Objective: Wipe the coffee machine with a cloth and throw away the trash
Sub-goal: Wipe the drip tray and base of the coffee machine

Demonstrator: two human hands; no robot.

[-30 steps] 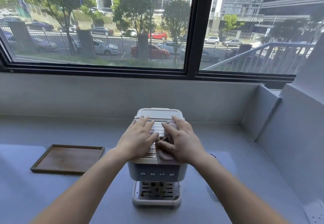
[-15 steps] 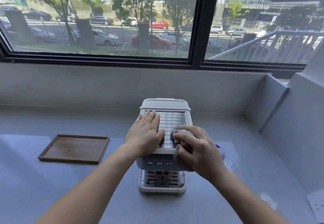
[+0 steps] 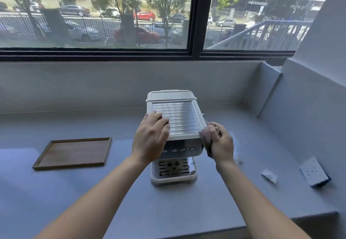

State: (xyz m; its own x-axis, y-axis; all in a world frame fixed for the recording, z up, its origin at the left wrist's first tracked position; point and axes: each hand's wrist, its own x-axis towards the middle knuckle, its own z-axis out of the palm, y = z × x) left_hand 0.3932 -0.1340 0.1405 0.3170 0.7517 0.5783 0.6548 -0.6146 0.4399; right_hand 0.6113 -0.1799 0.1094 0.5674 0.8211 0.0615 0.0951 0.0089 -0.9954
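Gripping a bunched greyish-mauve cloth (image 3: 205, 136), the right hand (image 3: 221, 141) presses it against the right side wall of the boxy white coffee machine with a ribbed metal top (image 3: 176, 121), which stands on the pale grey desk (image 3: 112, 201). The left hand (image 3: 149, 139) lies flat with relaxed fingers on the top's left edge, apparently steadying it. Wiping looks midway, with the front panel and drip tray perhaps yet to do. A crumpled white paper scrap (image 3: 269, 175) lies well to the right, so the trash is not yet thrown away.
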